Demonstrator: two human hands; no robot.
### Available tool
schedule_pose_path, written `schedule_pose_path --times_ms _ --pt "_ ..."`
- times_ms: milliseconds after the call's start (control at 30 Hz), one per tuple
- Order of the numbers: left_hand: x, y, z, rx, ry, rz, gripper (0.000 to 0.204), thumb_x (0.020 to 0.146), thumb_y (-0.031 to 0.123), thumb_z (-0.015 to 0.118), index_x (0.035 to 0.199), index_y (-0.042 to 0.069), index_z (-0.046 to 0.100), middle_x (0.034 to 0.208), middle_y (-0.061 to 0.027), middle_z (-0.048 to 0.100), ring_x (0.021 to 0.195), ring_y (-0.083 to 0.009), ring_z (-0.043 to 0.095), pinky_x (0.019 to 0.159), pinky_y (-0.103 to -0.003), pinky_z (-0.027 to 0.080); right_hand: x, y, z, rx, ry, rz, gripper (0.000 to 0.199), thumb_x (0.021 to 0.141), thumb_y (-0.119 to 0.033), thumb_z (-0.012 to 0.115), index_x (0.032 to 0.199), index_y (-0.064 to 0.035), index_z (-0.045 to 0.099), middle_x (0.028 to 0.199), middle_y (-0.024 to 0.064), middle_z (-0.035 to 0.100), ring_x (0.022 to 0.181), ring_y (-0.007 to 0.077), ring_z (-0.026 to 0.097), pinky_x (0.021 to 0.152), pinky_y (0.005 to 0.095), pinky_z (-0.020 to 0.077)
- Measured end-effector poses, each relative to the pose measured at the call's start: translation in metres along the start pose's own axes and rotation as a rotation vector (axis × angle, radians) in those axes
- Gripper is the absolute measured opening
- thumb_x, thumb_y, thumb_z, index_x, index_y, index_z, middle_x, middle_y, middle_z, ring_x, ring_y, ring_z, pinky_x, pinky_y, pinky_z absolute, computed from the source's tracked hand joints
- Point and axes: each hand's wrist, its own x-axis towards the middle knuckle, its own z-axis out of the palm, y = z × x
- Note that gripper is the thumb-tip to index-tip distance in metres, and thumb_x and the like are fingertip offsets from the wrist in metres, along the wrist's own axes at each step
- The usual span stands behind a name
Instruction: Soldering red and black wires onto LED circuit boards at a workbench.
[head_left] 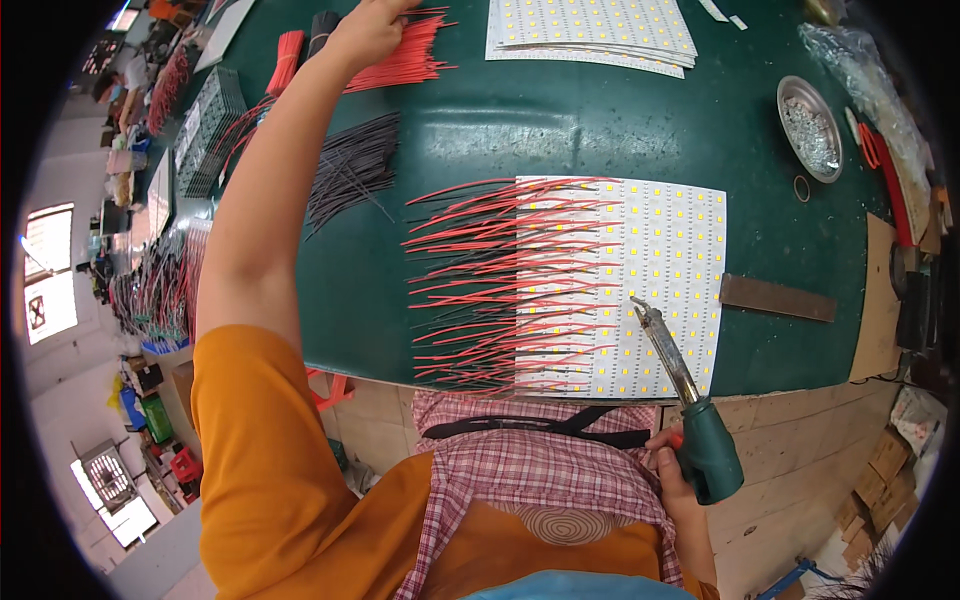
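My right hand (pixel 674 468) grips the green handle of a soldering iron (pixel 709 450) below the table's front edge. The iron's metal tip rests on or just above a white LED board (pixel 672 240) with rows of yellow chips; I cannot tell which. Red and black wires (pixel 480 240) line the board's left part, their loose ends spreading left over the table. My left hand (pixel 372 38) reaches far forward over a pile of red wires (pixel 405 60). Its fingertips lie at the picture's upper edge, so their grip is hidden. Black wires (pixel 355 165) lie in a heap nearer me.
A stack of LED boards (pixel 590 35) lies at the back. A flat metal bar (pixel 778 298) touches or nearly touches the board's right edge. Farther right stand a metal bowl (pixel 809 130) of small bits and red-handled pliers (pixel 868 148). Stacked boards (pixel 210 130) stand at the left.
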Motion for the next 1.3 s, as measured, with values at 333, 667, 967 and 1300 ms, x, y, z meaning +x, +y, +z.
schedule_pose_path --times_ms 333,667,967,1300 --pt "0.033 -0.01 0.007 -0.986 -0.182 0.088 0.042 0.077 0.004 0.065 0.118 -0.001 0.058 0.082 -0.0143 0.066 0.077 -0.0246 0.063 0.069 -0.036 0.051 0.001 -0.011 -0.003 -0.095 -0.006 -0.032 0.031 0.094 -0.013 0.062 0.121 -0.0023 0.05 0.092 0.0088 0.064 0.074 0.0113 0.056 0.069 0.0269 0.0483" --pt "0.045 0.022 -0.02 -0.259 -0.628 -0.467 0.031 0.074 0.001 0.06 0.105 -0.004 0.061 0.087 -0.0117 0.065 0.083 -0.0209 0.061 0.073 -0.035 0.05 -0.002 -0.002 -0.012 -0.309 0.071 -0.016 0.026 0.083 0.001 0.065 0.109 -0.0003 0.064 0.084 0.007 0.069 0.075 0.0166 0.067 0.069 0.0279 0.0533" --pt "0.034 0.039 -0.031 -0.198 -0.483 -0.527 0.017 0.078 0.007 0.068 0.089 -0.005 0.072 0.076 -0.0124 0.07 0.073 -0.0191 0.065 0.068 -0.035 0.051 -0.001 0.002 -0.011 -0.347 -0.027 -0.14 0.027 0.092 -0.009 0.062 0.117 -0.0034 0.053 0.092 0.0067 0.065 0.073 0.0084 0.056 0.069 0.024 0.0482" --pt "0.02 0.029 -0.034 -0.219 -0.17 -0.283 0.018 0.075 0.014 0.072 0.083 -0.002 0.074 0.08 -0.0234 0.07 0.073 -0.0378 0.066 0.073 -0.047 0.05 -0.003 0.01 -0.005 -0.337 0.028 -0.163 0.018 0.092 -0.011 0.064 0.107 -0.0021 0.06 0.089 0.0045 0.064 0.073 0.008 0.057 0.07 0.0236 0.0487"
